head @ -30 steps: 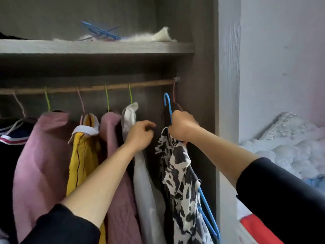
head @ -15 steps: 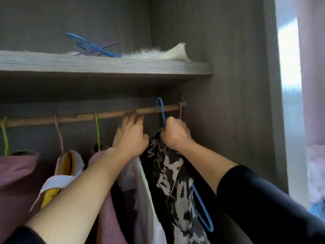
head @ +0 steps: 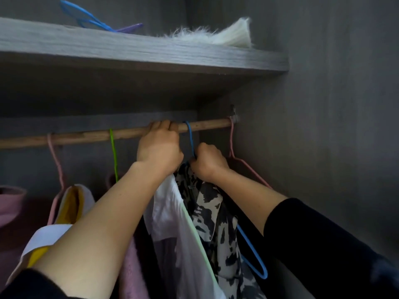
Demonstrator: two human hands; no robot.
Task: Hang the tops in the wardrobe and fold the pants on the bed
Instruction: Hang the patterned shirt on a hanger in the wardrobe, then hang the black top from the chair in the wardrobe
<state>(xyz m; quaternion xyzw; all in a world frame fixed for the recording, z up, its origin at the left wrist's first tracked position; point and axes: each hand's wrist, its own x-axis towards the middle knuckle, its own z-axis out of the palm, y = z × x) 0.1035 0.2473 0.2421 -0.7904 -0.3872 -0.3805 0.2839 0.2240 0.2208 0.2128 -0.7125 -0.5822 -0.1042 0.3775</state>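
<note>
The grey wood-grain wardrobe [head: 323, 104] fills the view, its right side wall running down past the rail's end. A thick shelf [head: 129, 50] spans the top. Under it a wooden rail [head: 86, 137] runs from the left edge to a bracket on the right wall.

Among the clothes hanging below, the black-and-white patterned top [head: 207, 203] hangs nearest the rail's right end. It sits on a blue hanger [head: 190, 134] whose hook is looped over the rail. Just left of it and touching it is a white top [head: 170, 208]. Further left hangs a yellow garment [head: 71, 203] with a white collar, and a pink garment [head: 10, 201] shows at the left edge.

The left hand [head: 158, 147] is up at the rail just left of the blue hook, its fingers [head: 164, 125] curled over the rod. The right hand [head: 208, 162] is closed tight around the blue hanger's neck, at the collar of the patterned top, below the rail.

A white furry item [head: 216, 35] lies toward the shelf's right end, with spare blue hangers [head: 86, 18] toward its left. A pink hanger [head: 231, 139] hangs at the rail's far right end, and a green hook [head: 113, 152] sits left of the left hand.
</note>
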